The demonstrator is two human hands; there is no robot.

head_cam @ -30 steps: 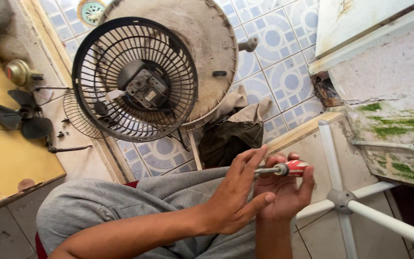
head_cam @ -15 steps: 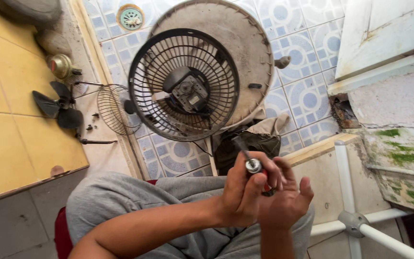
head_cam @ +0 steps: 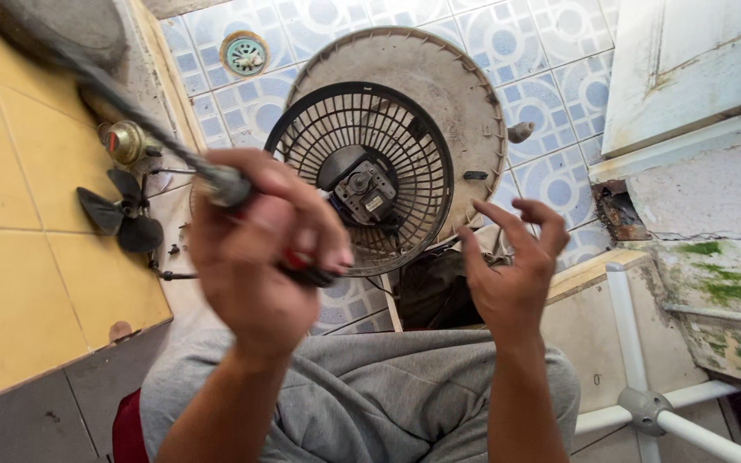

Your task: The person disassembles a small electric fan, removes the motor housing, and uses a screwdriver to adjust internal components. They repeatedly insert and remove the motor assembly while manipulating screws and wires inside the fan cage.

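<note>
Head view is showing us our left hand (head_cam: 255, 257) gripping a screwdriver with a red-and-black handle and long dark metal shaft (head_cam: 225, 184), fist clamped round the handle so the shaft is pointing up and away to the left. Our right hand (head_cam: 512, 274) is hovering empty, fingers spread, beside the black round plastic fan grille (head_cam: 362, 176) lying on the blue patterned tile floor (head_cam: 551, 94). Motion is blurring the shaft, our fist is covering most of the handle, and we are not making out the tip.
</note>
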